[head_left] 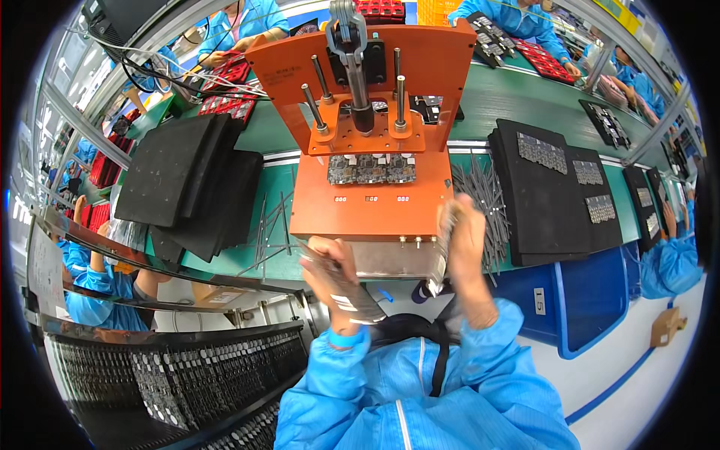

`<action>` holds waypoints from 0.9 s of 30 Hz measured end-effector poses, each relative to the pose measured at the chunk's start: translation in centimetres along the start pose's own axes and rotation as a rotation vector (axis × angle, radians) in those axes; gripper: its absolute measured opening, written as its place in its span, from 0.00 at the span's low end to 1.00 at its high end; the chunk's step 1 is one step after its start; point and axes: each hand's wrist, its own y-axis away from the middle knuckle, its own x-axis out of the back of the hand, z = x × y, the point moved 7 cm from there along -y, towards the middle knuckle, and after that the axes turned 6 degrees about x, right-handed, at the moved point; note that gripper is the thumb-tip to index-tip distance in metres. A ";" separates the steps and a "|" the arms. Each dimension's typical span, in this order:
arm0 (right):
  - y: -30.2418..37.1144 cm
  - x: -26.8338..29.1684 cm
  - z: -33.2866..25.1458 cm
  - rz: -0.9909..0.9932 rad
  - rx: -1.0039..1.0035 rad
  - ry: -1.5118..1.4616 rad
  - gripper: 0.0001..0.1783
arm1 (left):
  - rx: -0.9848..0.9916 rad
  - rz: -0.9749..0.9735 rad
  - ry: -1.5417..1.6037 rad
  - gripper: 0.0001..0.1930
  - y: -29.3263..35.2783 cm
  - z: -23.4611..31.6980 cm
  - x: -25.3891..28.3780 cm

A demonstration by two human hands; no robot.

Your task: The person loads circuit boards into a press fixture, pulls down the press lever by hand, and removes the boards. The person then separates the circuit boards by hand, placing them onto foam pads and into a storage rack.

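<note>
My left hand (339,259) is closed on a circuit board panel (351,298), which is smeared by motion and tilts down in front of the bench edge. In my right hand (469,236) is another thin circuit board panel (442,247), turned nearly edge-on beside the front right corner of an orange press (360,214). Both hands are apart, one on either side of the press front. Under the raised press plate lies a row of joined circuit boards (371,169), touched by neither hand.
Black foam sheets (166,169) are stacked left of the press; more foam (540,210) at right carries several board panels (541,152). Thin grey strips (480,199) lie on the bench. A blue bin (592,307) stands below right, a board rack (195,375) lower left. Co-workers sit across the bench.
</note>
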 end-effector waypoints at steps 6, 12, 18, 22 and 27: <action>-5.5 -0.2 6.2 -0.569 0.366 1.016 0.21 | 0.747 0.028 -0.265 0.26 7.2 -7.2 8.3; -5.1 0.0 5.1 -0.305 0.617 1.103 0.15 | 0.862 0.367 -0.046 0.17 13.8 -7.0 12.3; -0.6 -5.9 -4.1 -0.645 0.893 0.596 0.23 | 0.583 -0.028 -0.460 0.13 10.0 -2.8 10.5; 5.0 -8.9 -3.8 -1.356 1.014 0.633 0.34 | 0.402 -0.470 -1.078 0.16 3.8 -0.2 6.1; 5.2 -7.7 -2.9 -1.579 0.590 0.599 0.40 | 0.202 -0.673 -1.193 0.18 -0.3 0.0 1.5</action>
